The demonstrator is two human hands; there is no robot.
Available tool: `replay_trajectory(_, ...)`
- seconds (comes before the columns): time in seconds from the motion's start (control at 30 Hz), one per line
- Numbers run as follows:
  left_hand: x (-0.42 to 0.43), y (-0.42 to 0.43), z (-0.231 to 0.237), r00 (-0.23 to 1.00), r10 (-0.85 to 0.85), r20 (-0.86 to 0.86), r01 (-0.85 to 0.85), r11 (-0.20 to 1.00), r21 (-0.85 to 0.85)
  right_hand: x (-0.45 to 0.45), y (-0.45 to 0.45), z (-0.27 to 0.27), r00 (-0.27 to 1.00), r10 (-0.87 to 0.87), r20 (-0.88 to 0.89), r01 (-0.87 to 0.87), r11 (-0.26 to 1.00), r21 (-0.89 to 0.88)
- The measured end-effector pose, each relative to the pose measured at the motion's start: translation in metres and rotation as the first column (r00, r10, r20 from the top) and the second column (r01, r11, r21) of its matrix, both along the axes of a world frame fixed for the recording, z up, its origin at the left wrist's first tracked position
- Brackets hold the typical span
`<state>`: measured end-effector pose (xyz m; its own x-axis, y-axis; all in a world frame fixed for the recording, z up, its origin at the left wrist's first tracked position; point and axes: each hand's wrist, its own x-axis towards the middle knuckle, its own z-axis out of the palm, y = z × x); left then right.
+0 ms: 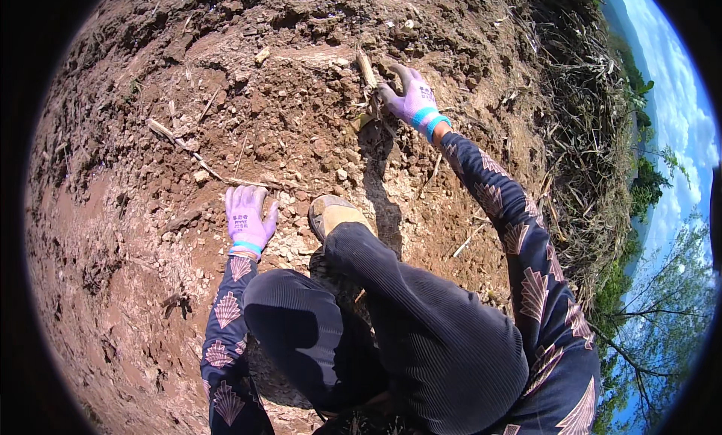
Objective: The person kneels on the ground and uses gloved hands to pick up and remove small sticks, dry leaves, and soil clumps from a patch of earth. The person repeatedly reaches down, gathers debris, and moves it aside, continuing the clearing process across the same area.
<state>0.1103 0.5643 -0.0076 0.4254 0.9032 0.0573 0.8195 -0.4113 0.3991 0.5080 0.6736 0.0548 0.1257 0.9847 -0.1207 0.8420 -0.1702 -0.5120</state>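
Note:
My left hand (pixel 250 218), in a lilac glove with a turquoise cuff and dark print, is low over the soil with its thumb apart from the fingers. Just beyond its fingertips lies a thin dry stalk (pixel 207 167); whether they touch is hidden. Farther out, my right hand (pixel 414 96) reaches forward in a matching glove, its soiled fingers spread. Beside its thumb is a short, pale dry stalk stump (pixel 366 68) with shredded husk at its lower end. I see no clear grip on it.
Loose, cloddy brown soil (pixel 304 130) surrounds me, strewn with stones and dry stalk bits. My shoe (pixel 335 212) is planted between the hands, below bent knees in dark corduroy trousers (pixel 428 322). A bank of dry plant litter (pixel 586 136) runs along the right; trees (pixel 648 181) stand beyond.

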Motion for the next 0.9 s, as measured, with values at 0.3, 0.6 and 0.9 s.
replay_trajectory(0.3,-0.007,-0.002,-0.008,0.999,0.017,-0.032,-0.017,1.0,0.023,0.03,-0.034,-0.053,0.99,-0.108,0.09,0.133,0.929,-0.346)
replay_trajectory(0.6,-0.001,-0.001,-0.007,1.0,0.002,-0.016,-0.002,1.0,0.023,-0.031,-0.132,-0.057,0.796,-0.351,-0.492,0.113,0.886,-0.45)
replay_trajectory(0.9,-0.007,-0.002,-0.008,1.0,0.021,-0.012,-0.021,1.0,-0.003,-0.086,-0.109,-0.011,0.952,0.292,-0.094,-0.297,0.954,-0.045)
